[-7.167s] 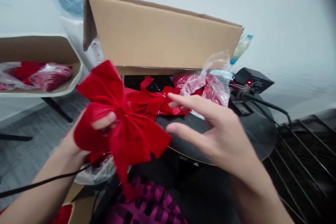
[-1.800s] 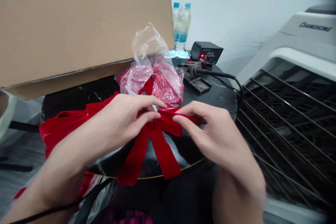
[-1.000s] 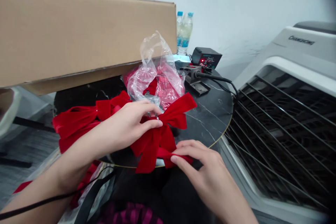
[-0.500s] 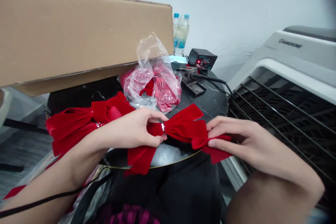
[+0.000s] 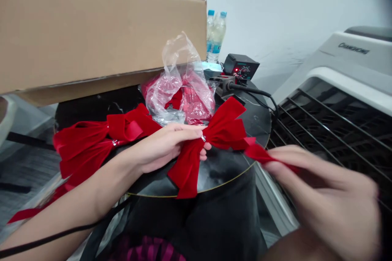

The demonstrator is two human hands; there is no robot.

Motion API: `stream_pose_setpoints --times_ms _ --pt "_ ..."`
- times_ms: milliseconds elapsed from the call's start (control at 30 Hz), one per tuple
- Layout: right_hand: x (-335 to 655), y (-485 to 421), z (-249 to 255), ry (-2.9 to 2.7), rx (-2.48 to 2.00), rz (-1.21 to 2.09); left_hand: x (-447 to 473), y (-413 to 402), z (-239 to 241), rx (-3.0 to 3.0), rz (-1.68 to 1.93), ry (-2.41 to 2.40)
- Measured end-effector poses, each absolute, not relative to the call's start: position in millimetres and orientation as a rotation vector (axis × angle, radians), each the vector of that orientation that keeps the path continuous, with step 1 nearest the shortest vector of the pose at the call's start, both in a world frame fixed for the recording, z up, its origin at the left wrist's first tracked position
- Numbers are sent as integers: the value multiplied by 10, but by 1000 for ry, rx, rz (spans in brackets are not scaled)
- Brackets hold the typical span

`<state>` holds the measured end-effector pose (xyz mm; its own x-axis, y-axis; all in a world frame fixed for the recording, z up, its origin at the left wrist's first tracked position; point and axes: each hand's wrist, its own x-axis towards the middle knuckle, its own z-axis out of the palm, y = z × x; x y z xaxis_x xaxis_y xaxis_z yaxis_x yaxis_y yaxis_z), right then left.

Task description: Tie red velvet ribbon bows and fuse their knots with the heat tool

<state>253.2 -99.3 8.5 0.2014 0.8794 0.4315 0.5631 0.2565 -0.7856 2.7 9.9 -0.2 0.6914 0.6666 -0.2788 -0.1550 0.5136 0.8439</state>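
Over the front edge of the round black table, my left hand [image 5: 168, 140] pinches a red velvet bow [image 5: 225, 128] at its middle, where a silvery tie shows. The bow's loops fan out to the right and its tails [image 5: 186, 169] hang down toward the lap. At the right, my right hand [image 5: 324, 191], smeared by motion, has thumb and fingers closed on a red velvet ribbon piece [image 5: 260, 153]. Whether this piece joins the bow I cannot tell. Beside my left forearm lie several more red bows [image 5: 88, 142] with silvery ties.
A clear plastic bag [image 5: 183, 94] with red pieces sits on the black marbled table [image 5: 92, 106]. Behind stand a large cardboard box [image 5: 101, 32], two bottles [image 5: 217, 34] and a black control box [image 5: 241, 67] with a cable. A grey Changhong appliance [image 5: 339, 73] stands at right.
My right hand has moved right and down with the ribbon piece, away from the bow. The bow in my left hand has shifted slightly right and turned, its loops now angled further up.
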Motion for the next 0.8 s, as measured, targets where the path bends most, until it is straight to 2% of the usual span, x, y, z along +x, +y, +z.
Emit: stream_pose_setpoints --times_ms 133,267,467,800 --pt "1824 -914 -157 -1197 -1318 702 77 58 -19 1002 616 560" --pt "1588 -733 -266 -1061 -1312 847 91 36 -63 1118 675 563" --pt "1628 -732 -259 -984 -1311 834 57 -2 -116 1493 803 668" --pt "1517 -809 -261 -943 -1348 729 149 -77 -78 1335 1025 727"
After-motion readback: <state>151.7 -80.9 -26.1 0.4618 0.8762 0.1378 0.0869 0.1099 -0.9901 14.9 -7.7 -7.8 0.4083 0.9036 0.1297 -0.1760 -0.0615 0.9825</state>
